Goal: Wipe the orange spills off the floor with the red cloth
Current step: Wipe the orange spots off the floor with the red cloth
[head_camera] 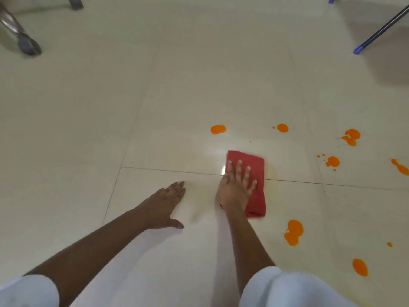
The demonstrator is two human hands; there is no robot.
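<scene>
A folded red cloth point(254, 171) lies flat on the cream tiled floor point(177, 96) near the middle. My right hand point(235, 187) presses on it with straight, spread fingers. My left hand point(167, 207) rests flat on the bare tile to the left, fingers straight. Several orange spills dot the floor: one point(218, 129) just beyond the cloth, another point(282, 128) farther right, a splatter point(352, 136) at the right, one point(332, 161) right of the cloth, a large one point(293, 232) near the cloth's near end, and one point(360, 267) at lower right.
Grey-capped metal furniture legs point(27, 45) stand at the far left, another point(75, 2) at the top. Blue-tipped dark legs point(363, 47) slant in at the far right. My white-clad knees point(287, 289) are at the bottom edge. A faint wet smear point(273, 171) shows right of the cloth.
</scene>
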